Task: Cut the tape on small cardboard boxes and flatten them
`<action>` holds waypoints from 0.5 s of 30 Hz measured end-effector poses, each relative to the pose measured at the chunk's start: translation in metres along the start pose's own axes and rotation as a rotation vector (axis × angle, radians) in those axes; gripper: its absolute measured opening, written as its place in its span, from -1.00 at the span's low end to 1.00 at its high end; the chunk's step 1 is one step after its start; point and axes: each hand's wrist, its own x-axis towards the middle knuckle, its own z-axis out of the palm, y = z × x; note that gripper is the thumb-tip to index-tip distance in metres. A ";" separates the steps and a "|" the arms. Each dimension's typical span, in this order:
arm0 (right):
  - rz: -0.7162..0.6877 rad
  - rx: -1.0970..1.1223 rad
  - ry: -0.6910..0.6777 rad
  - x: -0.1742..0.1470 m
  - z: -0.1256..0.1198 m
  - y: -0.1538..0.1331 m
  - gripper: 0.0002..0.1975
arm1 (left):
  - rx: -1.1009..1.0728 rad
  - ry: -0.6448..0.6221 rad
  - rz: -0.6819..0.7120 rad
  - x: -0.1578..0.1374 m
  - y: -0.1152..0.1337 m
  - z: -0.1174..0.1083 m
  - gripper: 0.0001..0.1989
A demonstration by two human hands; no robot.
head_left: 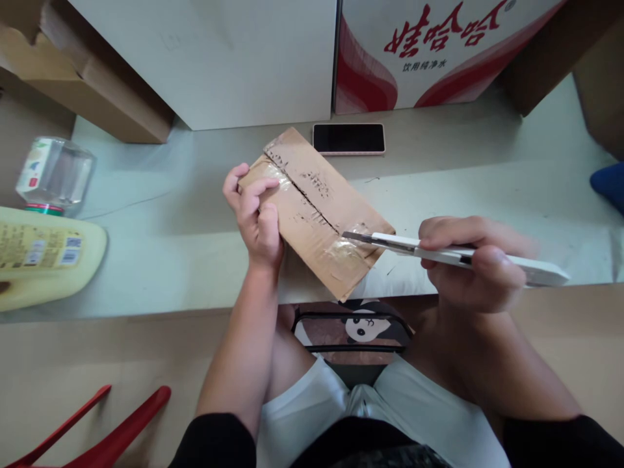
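A small brown cardboard box [312,214] with clear tape on it is tilted at the front of the table. A dark slit runs along its top seam, with torn, scuffed patches beside it. My left hand [260,214] grips the box by its left end, fingers over the top face. In my right hand [475,260] is a white utility knife [531,268], its blade extended. The blade's tip lies at the lower right end of the slit, by the tape. Whether it is cutting in or only touching, I cannot tell.
A phone [349,138] lies behind the box. Large cartons, one white [234,65] and one red-and-white [419,58], stand at the back. To the left are a clear bottle [61,172] and a yellow bottle [88,260]. The table's front edge is close to me.
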 end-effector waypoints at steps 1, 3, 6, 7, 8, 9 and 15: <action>-0.009 -0.016 -0.009 0.000 0.000 0.000 -0.66 | -0.002 -0.002 -0.009 0.000 0.001 0.000 -0.70; -0.036 -0.073 -0.011 -0.001 -0.001 0.000 -0.66 | -0.006 -0.008 -0.032 0.000 0.004 0.000 -0.71; -0.063 -0.155 -0.008 -0.003 0.001 -0.001 -0.68 | -0.029 -0.008 -0.052 0.001 0.007 0.000 -0.72; -0.061 -0.170 -0.008 -0.004 0.001 -0.001 -0.68 | -0.036 -0.007 -0.056 0.001 0.008 0.000 -0.73; -0.048 -0.183 -0.010 -0.005 0.002 -0.002 -0.68 | -0.041 -0.006 -0.060 0.001 0.009 0.000 -0.74; -0.028 -0.196 -0.012 -0.005 0.002 -0.002 -0.68 | -0.041 -0.001 -0.064 0.002 0.009 0.000 -0.75; 0.019 -0.207 0.081 -0.010 0.004 -0.002 -0.66 | 0.017 0.013 -0.065 0.002 0.007 0.001 -0.71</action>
